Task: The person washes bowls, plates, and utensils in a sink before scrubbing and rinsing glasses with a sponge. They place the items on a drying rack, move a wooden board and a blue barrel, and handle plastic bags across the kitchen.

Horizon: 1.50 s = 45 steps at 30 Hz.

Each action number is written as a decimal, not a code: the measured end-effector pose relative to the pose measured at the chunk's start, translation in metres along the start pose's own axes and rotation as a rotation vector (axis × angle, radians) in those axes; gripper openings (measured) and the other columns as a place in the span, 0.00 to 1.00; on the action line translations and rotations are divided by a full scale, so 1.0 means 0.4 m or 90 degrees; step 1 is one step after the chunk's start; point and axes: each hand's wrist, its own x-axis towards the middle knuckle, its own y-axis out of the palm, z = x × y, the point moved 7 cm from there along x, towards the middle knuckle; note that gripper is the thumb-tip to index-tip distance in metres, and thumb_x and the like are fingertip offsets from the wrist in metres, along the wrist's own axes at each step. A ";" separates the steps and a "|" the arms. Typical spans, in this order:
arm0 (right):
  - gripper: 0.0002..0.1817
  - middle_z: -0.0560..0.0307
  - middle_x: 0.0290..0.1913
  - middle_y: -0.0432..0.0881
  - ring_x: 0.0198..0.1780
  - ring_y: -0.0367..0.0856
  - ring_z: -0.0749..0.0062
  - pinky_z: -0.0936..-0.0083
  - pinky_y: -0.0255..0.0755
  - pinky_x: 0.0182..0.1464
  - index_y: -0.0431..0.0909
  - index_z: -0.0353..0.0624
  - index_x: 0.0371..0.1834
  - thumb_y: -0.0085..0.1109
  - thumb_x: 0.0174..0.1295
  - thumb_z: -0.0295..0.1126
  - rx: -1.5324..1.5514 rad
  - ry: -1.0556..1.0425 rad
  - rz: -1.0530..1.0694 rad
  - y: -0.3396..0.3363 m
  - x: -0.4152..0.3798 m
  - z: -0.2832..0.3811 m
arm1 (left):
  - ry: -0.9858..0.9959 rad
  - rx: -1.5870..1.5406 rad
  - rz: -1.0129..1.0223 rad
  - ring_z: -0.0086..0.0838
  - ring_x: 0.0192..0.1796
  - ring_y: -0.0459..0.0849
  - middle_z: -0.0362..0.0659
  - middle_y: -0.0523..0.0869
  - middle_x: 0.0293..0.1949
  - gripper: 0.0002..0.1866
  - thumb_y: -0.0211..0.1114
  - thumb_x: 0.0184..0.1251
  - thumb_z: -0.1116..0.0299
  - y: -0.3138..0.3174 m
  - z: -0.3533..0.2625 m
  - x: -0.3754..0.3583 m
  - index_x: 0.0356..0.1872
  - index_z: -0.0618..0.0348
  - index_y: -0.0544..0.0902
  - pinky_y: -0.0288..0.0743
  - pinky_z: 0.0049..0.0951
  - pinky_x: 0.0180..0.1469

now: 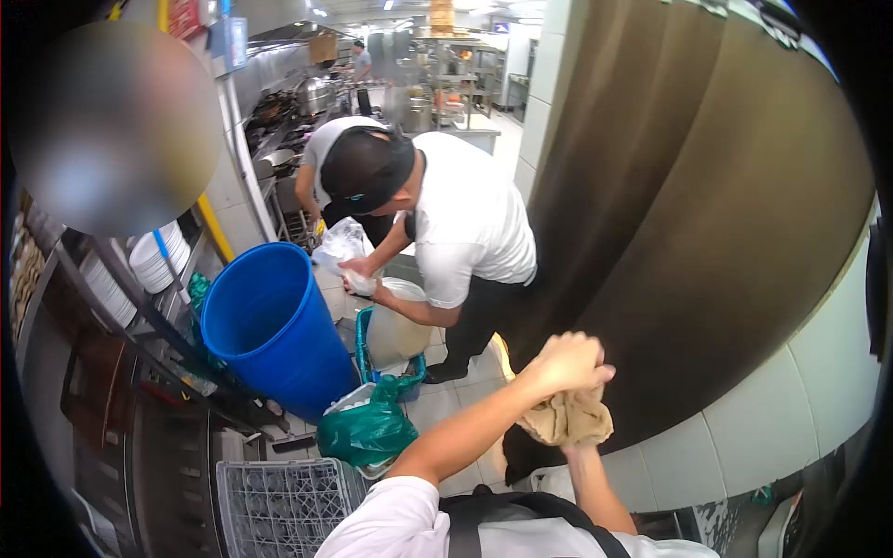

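Note:
My left hand [572, 361] is raised in front of the dark brown curtain [688, 214], its fingers curled closed on a tan cloth [567, 417]. The cloth is bunched and creased and hangs just below that fist. My right hand [575, 450] comes up from below into the cloth. Only its wrist edge shows, and the cloth covers the fingers, so I cannot see how they are bent.
A co-worker [474, 214] bends ahead, holding a clear plastic bag [344, 244] over a lined bin [395, 330]. A blue barrel [279, 325], green bag [367, 430] and grey glass rack [284, 502] stand left. White plates [158, 256] fill a shelf. Tiled wall [753, 409] lies right.

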 end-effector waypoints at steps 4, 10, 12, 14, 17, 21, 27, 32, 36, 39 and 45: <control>0.16 0.43 0.51 0.79 0.50 0.80 0.61 0.71 0.75 0.52 0.78 0.38 0.52 0.56 0.67 0.38 0.012 0.066 0.060 0.159 -0.046 -0.173 | 0.250 -0.133 -0.602 0.43 0.39 0.86 0.49 0.86 0.38 0.12 0.65 0.64 0.65 -0.202 -0.040 -0.067 0.44 0.59 0.82 0.80 0.40 0.40; 0.17 0.45 0.47 0.79 0.47 0.80 0.62 0.74 0.75 0.49 0.78 0.37 0.49 0.54 0.67 0.39 0.117 0.111 0.014 0.263 -0.045 -0.276 | 0.298 -0.447 -0.459 0.25 0.35 0.82 0.43 0.81 0.43 0.11 0.64 0.64 0.75 -0.126 0.111 -0.190 0.47 0.63 0.83 0.77 0.24 0.37; 0.17 0.45 0.46 0.79 0.46 0.80 0.62 0.75 0.75 0.48 0.78 0.37 0.49 0.53 0.67 0.39 0.173 0.104 -0.025 0.266 -0.024 -0.278 | 0.243 -0.629 -0.424 0.21 0.36 0.82 0.41 0.81 0.43 0.09 0.63 0.67 0.74 -0.076 0.195 -0.256 0.46 0.63 0.82 0.77 0.23 0.40; 0.17 0.46 0.44 0.79 0.45 0.80 0.63 0.76 0.75 0.47 0.78 0.36 0.48 0.52 0.67 0.39 0.221 0.092 -0.056 0.262 -0.011 -0.271 | 0.278 -0.865 -0.356 0.20 0.41 0.81 0.41 0.83 0.42 0.09 0.61 0.68 0.73 -0.027 0.247 -0.339 0.46 0.64 0.81 0.78 0.23 0.44; 0.18 0.47 0.42 0.79 0.44 0.80 0.63 0.78 0.74 0.45 0.78 0.36 0.47 0.50 0.67 0.40 0.230 0.065 -0.067 0.277 -0.010 -0.268 | 0.315 -0.996 -0.247 0.25 0.48 0.83 0.44 0.84 0.45 0.13 0.57 0.72 0.67 0.008 0.329 -0.466 0.50 0.64 0.79 0.78 0.30 0.55; 0.17 0.46 0.46 0.80 0.48 0.79 0.60 0.71 0.74 0.49 0.78 0.37 0.47 0.50 0.67 0.39 -0.115 -0.051 0.075 0.326 -0.023 -0.293 | 0.198 -1.300 -0.228 0.36 0.49 0.85 0.45 0.86 0.45 0.22 0.54 0.74 0.52 0.144 0.682 -0.538 0.56 0.60 0.78 0.78 0.38 0.55; 0.24 0.40 0.56 0.77 0.59 0.71 0.42 0.48 0.60 0.65 0.77 0.40 0.60 0.53 0.66 0.42 -0.679 -0.497 0.628 0.645 -0.342 -0.499 | -0.399 -1.176 -0.504 0.32 0.49 0.82 0.44 0.84 0.48 0.21 0.56 0.73 0.52 0.456 0.907 -0.675 0.58 0.55 0.76 0.76 0.34 0.53; 0.28 0.40 0.60 0.74 0.62 0.67 0.40 0.42 0.54 0.66 0.75 0.45 0.65 0.55 0.63 0.45 -0.674 -0.253 0.721 0.555 -0.254 -0.761 | -0.351 -1.384 -0.574 0.32 0.55 0.79 0.44 0.81 0.54 0.24 0.54 0.74 0.51 0.522 0.938 -0.743 0.63 0.53 0.71 0.74 0.34 0.58; 0.30 0.39 0.60 0.73 0.60 0.67 0.36 0.42 0.57 0.63 0.74 0.47 0.66 0.55 0.61 0.48 -0.736 -0.319 0.660 0.561 -0.209 -0.848 | -0.328 -1.414 -0.662 0.32 0.60 0.76 0.45 0.78 0.59 0.26 0.53 0.75 0.51 0.497 0.995 -0.788 0.67 0.52 0.67 0.72 0.34 0.61; 0.32 0.38 0.63 0.70 0.61 0.66 0.35 0.45 0.62 0.61 0.72 0.47 0.67 0.54 0.60 0.48 -0.755 -0.290 0.576 0.604 -0.172 -0.869 | -0.293 -1.425 -0.684 0.32 0.64 0.75 0.45 0.76 0.62 0.28 0.52 0.76 0.50 0.466 0.999 -0.858 0.70 0.52 0.65 0.71 0.34 0.64; 0.30 0.44 0.67 0.67 0.65 0.65 0.45 0.53 0.69 0.62 0.68 0.46 0.68 0.55 0.63 0.43 -0.748 -0.043 0.570 0.680 -0.172 -0.826 | -0.256 -1.332 -0.684 0.38 0.72 0.66 0.47 0.67 0.71 0.32 0.48 0.78 0.47 0.297 0.895 -0.997 0.75 0.51 0.59 0.63 0.36 0.72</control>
